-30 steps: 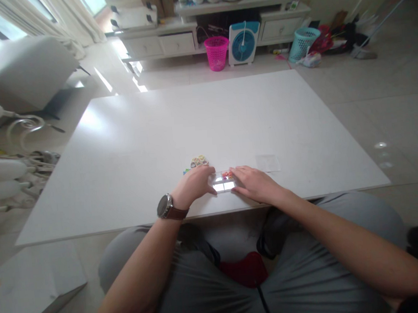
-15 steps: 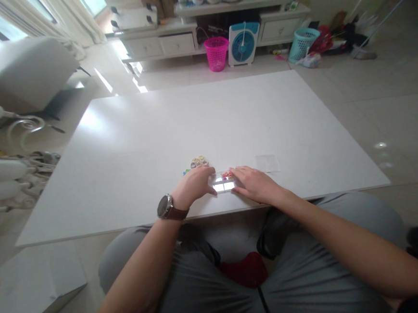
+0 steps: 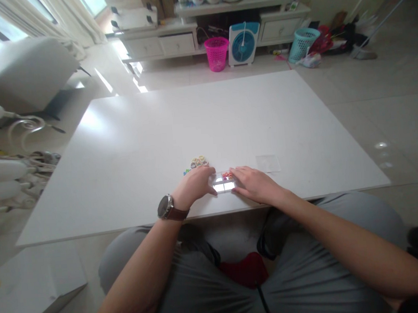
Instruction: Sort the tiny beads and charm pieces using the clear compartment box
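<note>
Near the table's front edge lies a small clear compartment box (image 3: 224, 186). Small red and orange pieces (image 3: 227, 176) fill its far right compartment, while the two near compartments show bright and bare. My left hand (image 3: 195, 182) grips the box's left side, thumb and fingers at its corners. On the right side, my right hand (image 3: 254, 184) holds it the same way. Just beyond my left hand sits a cluster of small cream and grey ring-like pieces (image 3: 199, 162), with a few blue and green bits (image 3: 186, 172) beside it, partly hidden by the hand.
A flat clear square lid or sheet (image 3: 268, 163) lies to the right of my right hand. The white table (image 3: 199, 118) stretches ahead. Past its far edge stand a pink basket (image 3: 217, 54), a box fan (image 3: 242, 45) and a teal basket (image 3: 302, 45) on the floor.
</note>
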The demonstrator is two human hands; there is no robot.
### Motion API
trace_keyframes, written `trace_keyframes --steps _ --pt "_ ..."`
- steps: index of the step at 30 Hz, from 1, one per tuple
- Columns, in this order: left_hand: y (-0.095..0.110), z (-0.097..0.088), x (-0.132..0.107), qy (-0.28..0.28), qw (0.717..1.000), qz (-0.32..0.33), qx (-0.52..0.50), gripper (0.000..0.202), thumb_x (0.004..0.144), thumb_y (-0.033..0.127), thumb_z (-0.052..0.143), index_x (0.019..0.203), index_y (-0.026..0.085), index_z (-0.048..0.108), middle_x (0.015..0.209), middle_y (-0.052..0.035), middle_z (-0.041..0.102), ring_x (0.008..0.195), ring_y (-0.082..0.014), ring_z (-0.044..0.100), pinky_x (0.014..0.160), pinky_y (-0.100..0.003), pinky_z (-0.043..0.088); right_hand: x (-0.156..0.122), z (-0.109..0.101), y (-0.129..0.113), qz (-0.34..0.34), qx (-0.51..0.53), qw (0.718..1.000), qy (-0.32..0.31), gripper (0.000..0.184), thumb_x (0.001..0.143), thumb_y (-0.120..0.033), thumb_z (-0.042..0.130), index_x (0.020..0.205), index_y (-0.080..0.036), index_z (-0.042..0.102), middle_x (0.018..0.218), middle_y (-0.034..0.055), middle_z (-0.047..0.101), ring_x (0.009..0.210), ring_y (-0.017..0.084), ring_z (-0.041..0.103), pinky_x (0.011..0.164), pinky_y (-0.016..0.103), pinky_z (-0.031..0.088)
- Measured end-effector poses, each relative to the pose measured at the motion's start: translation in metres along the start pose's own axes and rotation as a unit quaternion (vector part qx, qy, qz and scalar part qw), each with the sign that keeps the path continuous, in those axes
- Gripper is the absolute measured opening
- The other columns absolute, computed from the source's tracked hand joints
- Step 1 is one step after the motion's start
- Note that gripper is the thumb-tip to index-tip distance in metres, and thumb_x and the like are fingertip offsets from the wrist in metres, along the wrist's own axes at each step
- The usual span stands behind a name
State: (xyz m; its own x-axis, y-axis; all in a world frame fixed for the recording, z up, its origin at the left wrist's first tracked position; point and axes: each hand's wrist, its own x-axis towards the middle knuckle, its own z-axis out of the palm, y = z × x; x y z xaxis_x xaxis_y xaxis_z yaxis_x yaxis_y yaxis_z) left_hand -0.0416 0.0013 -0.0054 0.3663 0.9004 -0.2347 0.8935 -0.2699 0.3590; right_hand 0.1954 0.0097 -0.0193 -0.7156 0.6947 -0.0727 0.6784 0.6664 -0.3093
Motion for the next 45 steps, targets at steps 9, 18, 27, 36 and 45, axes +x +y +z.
trace_keyframes --steps 9,18,27,36,45 --pt "0.0009 -0.0002 -0.0001 0.001 1.0 0.0 -0.004 0.045 0.064 0.034 0.092 0.101 0.019 0.07 0.103 -0.0077 0.074 0.099 -0.0274 0.067 0.084 -0.034 0.049 0.0001 0.0013 0.0003 -0.001 -0.004 1.0 -0.002 0.057 0.096 -0.037 0.062 0.144 -0.007 0.051 0.141 0.0215 0.061 0.131 0.032 0.056 0.112 0.046 0.046" --pt "-0.0001 0.0008 0.0006 0.001 1.0 -0.003 -0.006 0.048 0.063 0.035 0.093 0.102 0.019 0.071 0.104 -0.0084 0.074 0.1 -0.0286 0.067 0.085 -0.035 0.049 -0.0002 0.0042 0.0017 -0.004 -0.004 1.0 0.005 0.057 0.096 -0.037 0.062 0.144 -0.007 0.051 0.142 0.0221 0.06 0.132 0.032 0.056 0.112 0.046 0.045" --pt "0.0016 -0.0009 -0.0007 0.002 1.0 -0.002 -0.004 0.048 0.063 0.035 0.092 0.103 0.02 0.07 0.103 -0.0077 0.074 0.1 -0.0276 0.067 0.085 -0.034 0.048 -0.0002 0.004 0.0022 -0.004 0.004 1.0 0.004 0.057 0.096 -0.037 0.062 0.145 -0.009 0.05 0.142 0.0219 0.06 0.132 0.032 0.056 0.112 0.047 0.046" --pt "0.0001 0.0003 0.0002 0.0 1.0 -0.001 -0.003 0.049 0.063 0.036 0.092 0.103 0.019 0.071 0.103 -0.0078 0.073 0.099 -0.0279 0.067 0.083 -0.034 0.049 -0.0005 0.0016 0.0002 -0.005 -0.004 1.0 0.002 0.057 0.096 -0.036 0.062 0.144 -0.007 0.051 0.141 0.0214 0.061 0.131 0.032 0.056 0.112 0.045 0.045" --pt "-0.0014 0.0022 0.0012 0.0 1.0 -0.001 -0.005 0.049 0.063 0.036 0.092 0.103 0.02 0.071 0.102 -0.0067 0.073 0.097 -0.0267 0.067 0.082 -0.033 0.049 0.0 0.0051 0.0024 -0.008 0.001 1.0 0.007 0.057 0.096 -0.036 0.062 0.145 -0.008 0.05 0.141 0.0217 0.06 0.131 0.032 0.056 0.112 0.047 0.046"
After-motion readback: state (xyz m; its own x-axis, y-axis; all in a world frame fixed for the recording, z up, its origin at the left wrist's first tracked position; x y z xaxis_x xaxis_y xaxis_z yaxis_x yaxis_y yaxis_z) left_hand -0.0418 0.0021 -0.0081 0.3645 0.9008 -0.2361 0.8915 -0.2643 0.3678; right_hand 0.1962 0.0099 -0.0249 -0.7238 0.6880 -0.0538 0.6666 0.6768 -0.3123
